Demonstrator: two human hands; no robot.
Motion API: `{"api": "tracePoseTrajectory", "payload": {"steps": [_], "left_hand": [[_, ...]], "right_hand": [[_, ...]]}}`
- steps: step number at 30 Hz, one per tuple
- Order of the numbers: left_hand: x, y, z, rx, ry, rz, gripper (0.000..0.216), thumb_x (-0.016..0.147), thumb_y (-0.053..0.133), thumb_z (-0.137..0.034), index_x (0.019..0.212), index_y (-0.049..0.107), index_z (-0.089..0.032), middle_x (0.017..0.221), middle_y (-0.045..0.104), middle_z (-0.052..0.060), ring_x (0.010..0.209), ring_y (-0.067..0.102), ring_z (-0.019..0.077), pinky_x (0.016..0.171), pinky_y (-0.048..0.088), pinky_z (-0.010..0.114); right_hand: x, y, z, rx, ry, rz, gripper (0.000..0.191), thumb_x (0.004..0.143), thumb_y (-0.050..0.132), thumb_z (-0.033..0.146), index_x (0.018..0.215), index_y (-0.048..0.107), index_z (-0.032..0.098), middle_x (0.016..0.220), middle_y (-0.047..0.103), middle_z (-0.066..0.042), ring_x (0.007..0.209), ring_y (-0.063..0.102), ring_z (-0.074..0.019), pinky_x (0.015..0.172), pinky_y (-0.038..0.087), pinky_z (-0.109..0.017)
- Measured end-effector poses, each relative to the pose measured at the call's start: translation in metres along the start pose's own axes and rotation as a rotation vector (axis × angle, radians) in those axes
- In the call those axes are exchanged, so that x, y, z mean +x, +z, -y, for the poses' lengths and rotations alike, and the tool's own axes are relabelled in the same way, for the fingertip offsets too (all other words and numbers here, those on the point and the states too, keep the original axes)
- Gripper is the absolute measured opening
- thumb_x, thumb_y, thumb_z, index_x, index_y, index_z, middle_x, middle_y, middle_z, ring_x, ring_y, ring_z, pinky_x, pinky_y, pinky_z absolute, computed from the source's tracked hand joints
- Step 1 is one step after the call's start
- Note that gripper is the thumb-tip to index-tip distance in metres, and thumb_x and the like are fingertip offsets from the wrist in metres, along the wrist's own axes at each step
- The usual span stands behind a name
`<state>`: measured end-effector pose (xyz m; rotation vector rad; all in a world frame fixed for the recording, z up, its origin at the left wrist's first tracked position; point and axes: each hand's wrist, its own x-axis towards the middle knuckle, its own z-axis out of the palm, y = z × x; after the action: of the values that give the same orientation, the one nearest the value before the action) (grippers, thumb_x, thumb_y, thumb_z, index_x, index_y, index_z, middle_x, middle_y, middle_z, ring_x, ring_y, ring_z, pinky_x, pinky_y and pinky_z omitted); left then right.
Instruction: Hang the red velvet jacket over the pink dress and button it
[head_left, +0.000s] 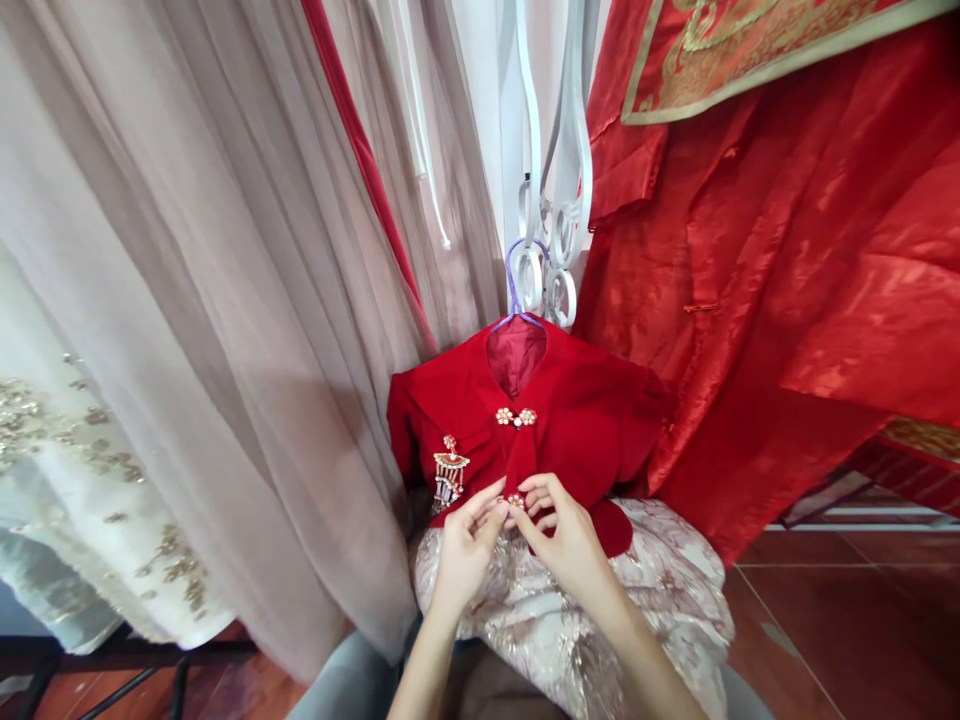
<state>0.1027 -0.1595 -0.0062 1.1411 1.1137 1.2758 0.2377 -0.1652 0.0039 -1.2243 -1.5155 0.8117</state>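
A red velvet jacket (585,440) hangs on a purple hanger (517,300) in front of me. At its collar sits a fastened flower-shaped clasp (517,417) with pale stones. My left hand (474,530) and my right hand (559,525) meet at the lower front edge, fingers pinched around a second jewelled flower clasp (515,501). Fingertips partly cover it, and I cannot tell whether it is fastened. A beaded brooch with dangling strands (450,475) is pinned on the jacket's left side in view. Below the jacket spreads a pale, shiny patterned skirt (660,580).
A white scrollwork metal frame (559,240) carries the hanger. Long greyish-pink curtains (225,300) fall on the left, near a white gown with gold beading (165,560). Red satin robes (750,280) hang on the right. The floor has reddish-brown tiles (847,610).
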Motion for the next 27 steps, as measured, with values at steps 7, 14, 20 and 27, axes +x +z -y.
{"api": "tracePoseTrajectory", "payload": {"steps": [7, 14, 20, 27], "left_hand": [[0.014, -0.02, -0.007, 0.2, 0.234, -0.33, 0.028, 0.071, 0.072, -0.037, 0.088, 0.065, -0.015, 0.085, 0.069, 0.007, 0.077, 0.066, 0.0164, 0.071, 0.054, 0.027], [0.046, -0.037, -0.008, 0.447, 0.373, -0.482, 0.032, 0.068, 0.073, -0.037, 0.087, 0.054, -0.018, 0.081, 0.064, 0.004, 0.07, 0.064, 0.0158, 0.066, 0.055, 0.03], [0.045, -0.035, -0.012, 0.398, 0.4, -0.427, 0.023, 0.075, 0.067, -0.033, 0.086, 0.054, -0.019, 0.076, 0.066, 0.002, 0.07, 0.064, 0.0145, 0.066, 0.053, 0.026], [0.039, -0.039, -0.02, 0.167, 0.3, -0.296, 0.024, 0.071, 0.071, -0.036, 0.083, 0.067, -0.015, 0.083, 0.072, 0.005, 0.078, 0.067, 0.0163, 0.076, 0.054, 0.028]], "right_hand": [[0.002, -0.004, 0.002, 0.081, -0.043, -0.019, 0.021, 0.086, 0.057, 0.035, 0.1, 0.051, 0.021, 0.081, 0.06, -0.003, 0.074, 0.063, -0.0151, 0.067, 0.057, -0.027], [0.003, -0.005, -0.003, 0.062, -0.113, 0.053, 0.02, 0.09, 0.051, 0.033, 0.105, 0.059, 0.024, 0.09, 0.061, -0.005, 0.08, 0.062, -0.0153, 0.072, 0.057, -0.028], [0.013, 0.003, -0.004, 0.108, -0.104, 0.124, 0.023, 0.089, 0.05, 0.033, 0.105, 0.065, 0.024, 0.096, 0.065, -0.005, 0.076, 0.063, -0.0141, 0.065, 0.057, -0.025], [0.047, 0.03, 0.008, 0.198, -0.19, 0.104, 0.018, 0.086, 0.056, 0.029, 0.098, 0.067, 0.022, 0.097, 0.068, -0.005, 0.079, 0.065, -0.0144, 0.065, 0.058, -0.025]]}}
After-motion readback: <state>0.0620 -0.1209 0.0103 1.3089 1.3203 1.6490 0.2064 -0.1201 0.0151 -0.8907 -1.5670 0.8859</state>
